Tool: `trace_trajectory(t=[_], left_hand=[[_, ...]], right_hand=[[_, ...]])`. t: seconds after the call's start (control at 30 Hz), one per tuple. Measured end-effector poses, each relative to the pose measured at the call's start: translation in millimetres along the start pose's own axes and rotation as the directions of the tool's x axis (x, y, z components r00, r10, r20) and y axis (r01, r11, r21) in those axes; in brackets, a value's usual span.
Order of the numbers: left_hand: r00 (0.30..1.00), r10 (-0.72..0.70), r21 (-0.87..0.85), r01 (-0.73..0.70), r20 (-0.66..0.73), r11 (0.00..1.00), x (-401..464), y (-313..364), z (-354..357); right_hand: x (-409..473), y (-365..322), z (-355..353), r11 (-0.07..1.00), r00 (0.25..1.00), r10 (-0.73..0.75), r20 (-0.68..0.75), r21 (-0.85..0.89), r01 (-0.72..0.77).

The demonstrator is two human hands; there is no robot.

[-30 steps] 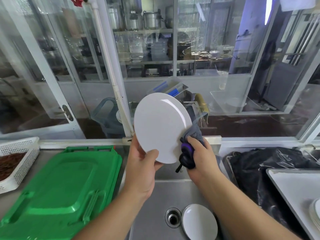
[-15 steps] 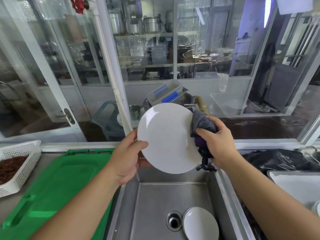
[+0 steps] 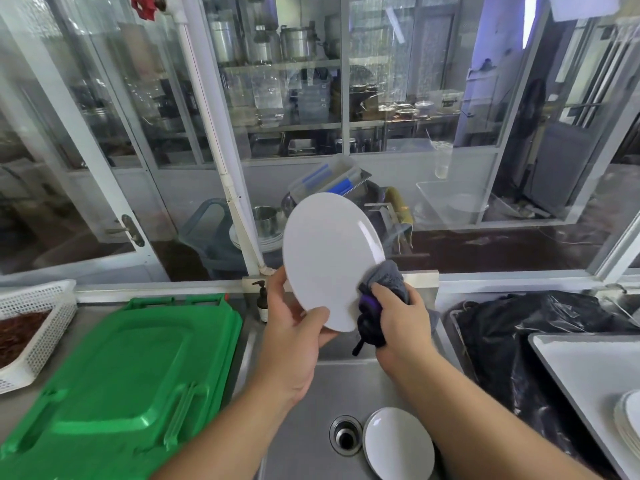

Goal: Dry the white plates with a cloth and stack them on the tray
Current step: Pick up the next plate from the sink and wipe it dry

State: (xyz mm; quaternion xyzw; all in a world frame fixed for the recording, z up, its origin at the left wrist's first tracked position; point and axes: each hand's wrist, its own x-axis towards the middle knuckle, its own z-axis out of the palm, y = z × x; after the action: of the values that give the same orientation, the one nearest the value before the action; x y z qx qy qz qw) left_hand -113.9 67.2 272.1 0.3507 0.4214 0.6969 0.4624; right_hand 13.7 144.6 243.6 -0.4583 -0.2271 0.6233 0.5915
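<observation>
We hold a white plate [image 3: 330,258] up on edge over the steel sink [image 3: 311,393], its face turned toward us and tilted a little to the left. Our left hand [image 3: 294,336] grips the plate's lower left rim — thumb curled over the front, fingers behind. Our right hand [image 3: 403,320] is bunched round a grey and purple cloth [image 3: 379,299], pressing it against the plate's lower right edge; a dark loop hangs below the fist.

Down in the sink a second white plate [image 3: 398,443] lies just beside the drain [image 3: 345,435]. At the far right the tray [image 3: 585,368] sits on the counter, with a stack of plates [image 3: 628,424] at its near corner, cut off by the frame edge.

To our left lies a green plastic lid [image 3: 117,382], and beyond it a white basket [image 3: 38,327] holding something reddish-brown. A small brown pump bottle [image 3: 262,303] stands at the back of the sink — its label is too small to read. Black plastic sheeting [image 3: 526,337] is bunched between sink and tray. We can read no writing anywhere.
</observation>
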Motion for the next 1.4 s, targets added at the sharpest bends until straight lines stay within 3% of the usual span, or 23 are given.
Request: trace_trajectory(t=[0.13, 0.3, 0.47, 0.63, 0.73, 0.83, 0.9, 0.97, 1.03, 1.13, 1.27, 1.4], left_hand=[[0.992, -0.119, 0.015, 0.119, 0.051, 0.993, 0.5, 13.8, -4.1], [0.96, -0.281, 0.011, 0.281, 0.005, 0.96, 16.0, 48.5, -18.3], [0.966, -0.259, 0.042, 0.258, 0.005, 0.965, 17.0, 57.9, -23.6], [0.985, -0.173, 0.027, 0.174, -0.02, 0.984, 10.9, 45.8, -16.1], [0.993, -0.105, 0.039, 0.107, -0.054, 0.994, 11.2, 36.4, -10.8], [0.996, -0.046, 0.088, 0.053, -0.079, 0.995, 12.7, 25.5, -9.8], [0.998, -0.019, 0.131, 0.028, -0.068, 0.991, 12.4, 20.0, -9.7], [0.998, -0.001, 0.182, 0.012, -0.061, 0.983, 12.5, 16.7, -9.4], [0.998, 0.011, 0.242, 0.006, -0.069, 0.97, 12.3, 15.9, -9.6], [0.999, 0.042, 0.363, -0.029, -0.029, 0.931, 10.9, 13.8, -12.1], [0.976, 0.169, 0.564, -0.216, 0.136, 0.797, 2.5, 18.5, -10.8], [0.95, 0.17, 0.7, -0.308, 0.261, 0.645, -1.5, 15.9, -18.3]], right_hand=[[7.3, -11.3, -4.1, 0.992, 0.998, -0.056, 0.022, -0.108, 0.058], [15.5, -40.3, -5.7, 0.956, 0.982, -0.165, 0.091, -0.231, 0.182], [13.0, -67.5, -4.7, 0.883, 0.944, -0.231, 0.234, -0.357, 0.305], [2.0, -62.3, -4.8, 0.835, 0.946, -0.23, 0.228, -0.452, 0.312], [-9.1, -44.2, -5.6, 0.616, 0.92, -0.312, 0.236, -0.687, 0.386], [-17.0, -28.6, -2.6, 0.243, 0.885, -0.343, 0.314, -0.881, 0.406], [-25.6, -21.3, 0.0, 0.033, 0.867, -0.311, 0.39, -0.907, 0.42], [-32.4, -16.8, 1.5, -0.035, 0.856, -0.269, 0.441, -0.893, 0.449], [-36.0, -17.0, 3.1, -0.009, 0.851, -0.23, 0.473, -0.875, 0.484], [-36.7, -21.4, 9.2, 0.148, 0.82, -0.21, 0.532, -0.812, 0.565], [-36.7, -35.2, 22.0, 0.479, 0.833, -0.222, 0.507, -0.687, 0.546], [-31.0, -58.0, 34.1, 0.84, 0.904, -0.137, 0.404, -0.437, 0.322]])
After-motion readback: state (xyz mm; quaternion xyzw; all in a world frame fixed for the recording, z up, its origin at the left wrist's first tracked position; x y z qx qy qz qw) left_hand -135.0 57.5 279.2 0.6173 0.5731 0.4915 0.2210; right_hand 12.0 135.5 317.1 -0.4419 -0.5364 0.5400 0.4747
